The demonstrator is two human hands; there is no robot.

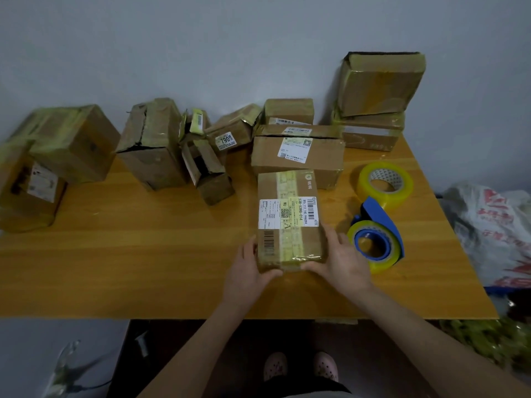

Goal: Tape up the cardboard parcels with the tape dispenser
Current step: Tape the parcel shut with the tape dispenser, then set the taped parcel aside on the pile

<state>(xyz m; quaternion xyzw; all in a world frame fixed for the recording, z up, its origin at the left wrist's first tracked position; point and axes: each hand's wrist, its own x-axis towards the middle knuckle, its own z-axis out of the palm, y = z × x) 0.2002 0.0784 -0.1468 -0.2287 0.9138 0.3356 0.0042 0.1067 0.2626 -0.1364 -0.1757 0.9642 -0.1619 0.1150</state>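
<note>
Both hands (250, 268) (340, 262) grip parcel (290, 222) near end, long axis pointing away; tape dispenser (376, 242) just beside right hand.

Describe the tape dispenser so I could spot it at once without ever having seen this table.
On the wooden table, look right of the labelled parcel nearest the front edge. The tape dispenser lies there, in front of a loose tape roll. Unlike that bare yellowish roll, its tape sits on a blue hub under a blue frame.
</note>
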